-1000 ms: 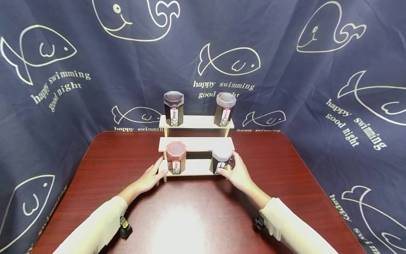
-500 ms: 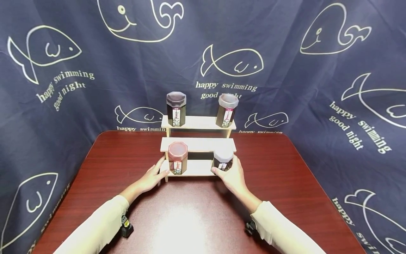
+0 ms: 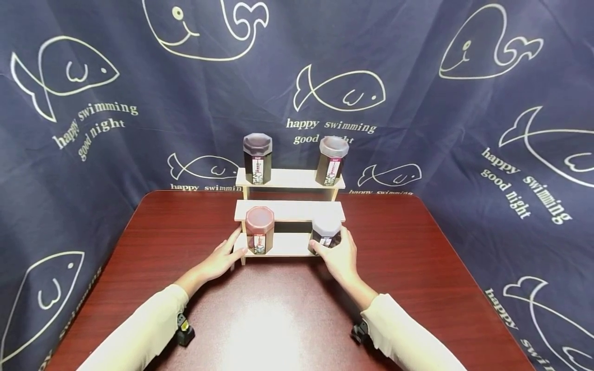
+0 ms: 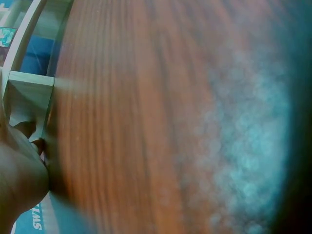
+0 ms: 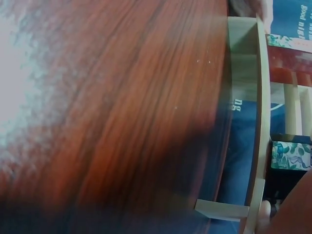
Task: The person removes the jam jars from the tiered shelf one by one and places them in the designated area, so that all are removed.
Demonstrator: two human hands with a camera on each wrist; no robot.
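A three-tier pale wooden stand holds several lidded octagonal jars. On the bottom tier's right end, my right hand grips a dark jar with a whitish lid, thumb across its front and fingers along its right side. My left hand holds the left end of the bottom tier; the thumb lies at the front corner and the fingers at the side. Just beside that thumb is a jar with a pinkish lid. In the left wrist view, curled fingertips touch the stand's end.
On the top tier stand a dark-lidded jar at left and a clear-lidded jar at right. The reddish-brown wooden table lies under the stand. A dark blue curtain with fish drawings hangs behind and on both sides.
My right hand has shifted its grip: the thumb has moved left over the jar's front and the forearm has swung left. The left hand stays in place. The head view has shifted slightly.
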